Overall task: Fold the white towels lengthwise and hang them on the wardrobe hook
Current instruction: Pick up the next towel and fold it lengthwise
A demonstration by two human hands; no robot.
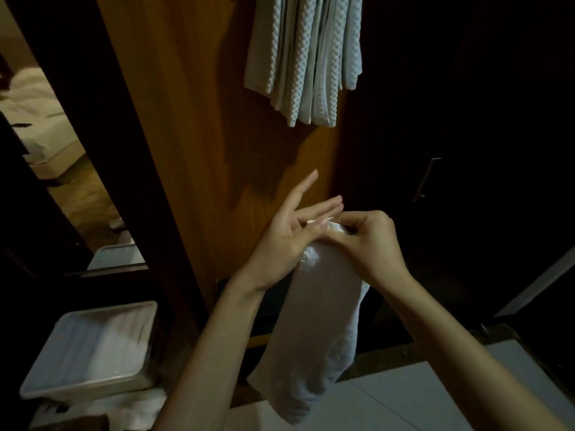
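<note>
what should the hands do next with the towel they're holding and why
Probably lift the towel toward the hung towels above. It already hangs folded into a narrow strip, the right hand pinches its top end, and the left hand is open beside it, fingers straight. The hook itself is out of view.

one head-worn wide-angle view looks forward and down, close over both forearms, facing the near brown wooden wardrobe panel [217, 135].
</note>
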